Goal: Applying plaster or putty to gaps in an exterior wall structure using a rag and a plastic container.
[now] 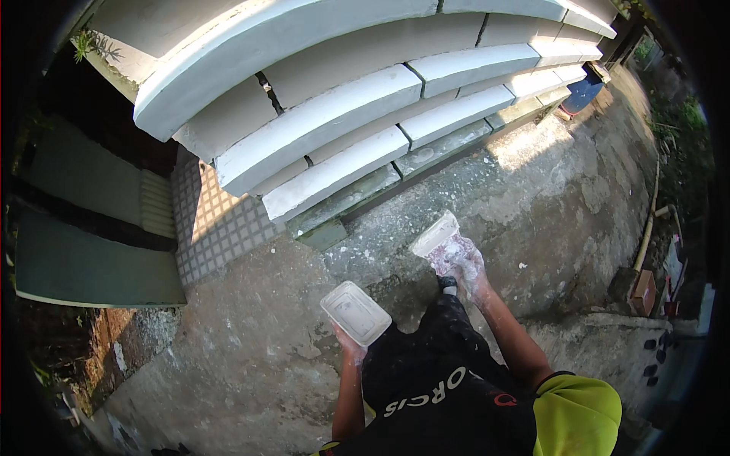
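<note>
My left hand supports a shallow rectangular white plastic tub from its lower left side; most of the fingers are hidden beneath it. White residue coats the tub's inside. To the right, my right hand is closed round a wide, flat, brush-like tool whose pale end points up and left. White smears cover that hand and the tool's pinkish lower part. Both hands are in front of my body, apart from each other and from the steps. Ahead of me rise curved steps with white-coated edges and dark gaps between sections.
Worn concrete ground with white spatters lies around my feet. A checkered tile patch borders greenish slabs at left. A blue container stands beyond the steps' right end. Bricks and a pole edge the right side.
</note>
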`<state>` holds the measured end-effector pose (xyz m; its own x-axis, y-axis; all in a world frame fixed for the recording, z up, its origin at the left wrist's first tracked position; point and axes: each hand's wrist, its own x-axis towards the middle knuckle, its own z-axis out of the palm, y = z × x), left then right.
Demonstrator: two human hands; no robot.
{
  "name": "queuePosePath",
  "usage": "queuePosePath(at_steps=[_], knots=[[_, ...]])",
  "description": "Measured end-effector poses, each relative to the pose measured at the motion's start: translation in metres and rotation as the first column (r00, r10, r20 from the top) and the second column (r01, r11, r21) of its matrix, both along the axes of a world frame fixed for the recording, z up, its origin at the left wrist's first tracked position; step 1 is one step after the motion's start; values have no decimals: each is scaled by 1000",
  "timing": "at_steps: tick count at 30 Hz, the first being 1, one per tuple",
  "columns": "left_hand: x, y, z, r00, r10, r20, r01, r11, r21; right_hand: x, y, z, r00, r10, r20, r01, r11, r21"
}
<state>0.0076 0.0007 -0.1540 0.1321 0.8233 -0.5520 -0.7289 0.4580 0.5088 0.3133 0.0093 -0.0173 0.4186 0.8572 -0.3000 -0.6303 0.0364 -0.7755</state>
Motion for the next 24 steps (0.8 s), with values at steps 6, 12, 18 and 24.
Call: queuePosePath(at_steps=[6,12,18,24], knots=[[29,-12,-89,980,-200,23,201,979,-36,-1,39,-36,967,53,250,-5,982,-189],[85,-7,-208,914,-395,95,406,884,-231,45,143,-116,854,93,512,-53,994,-92],[136,-9,-331,903,-307,300,399,859,-321,104,274,-146,712,-254,655,59,950,305],[162,-28,-381,859,-396,325,493,809,-320,148,339,-136,359,-459,813,42,878,477]])
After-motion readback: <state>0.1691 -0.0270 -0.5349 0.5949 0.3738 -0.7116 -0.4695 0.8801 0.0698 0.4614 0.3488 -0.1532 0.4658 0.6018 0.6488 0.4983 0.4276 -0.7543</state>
